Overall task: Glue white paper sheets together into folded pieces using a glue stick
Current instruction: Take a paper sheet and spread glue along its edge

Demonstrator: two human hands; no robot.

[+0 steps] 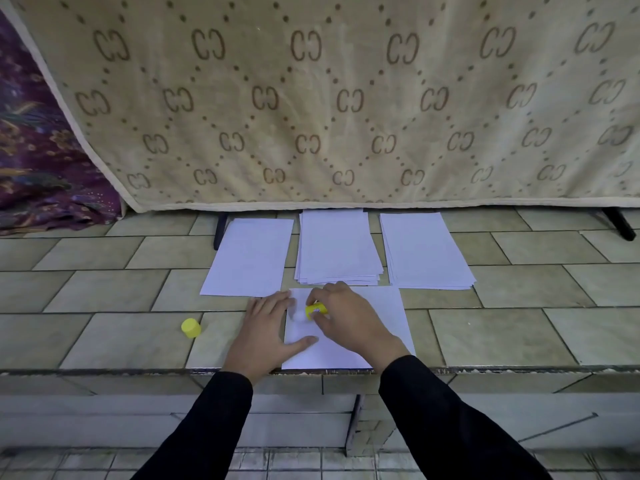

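Note:
A white paper sheet (pixel 374 317) lies at the near edge of the tiled surface. My left hand (pixel 268 336) presses flat on its left edge, fingers spread. My right hand (pixel 349 320) grips a yellow glue stick (pixel 316 310), its white tip touching the sheet's upper left part. The yellow cap (pixel 190 328) stands on the tiles to the left, apart from both hands. Beyond the sheet lie a single white sheet (pixel 251 258) on the left, a thick paper stack (pixel 337 247) in the middle and another stack (pixel 424 251) on the right.
A beige patterned blanket (pixel 329 98) hangs behind the papers, with purple floral fabric (pixel 38 150) at the far left. The tiled ledge (pixel 502 368) drops off just in front of the sheet. Dark metal legs (pixel 620 225) show under the blanket.

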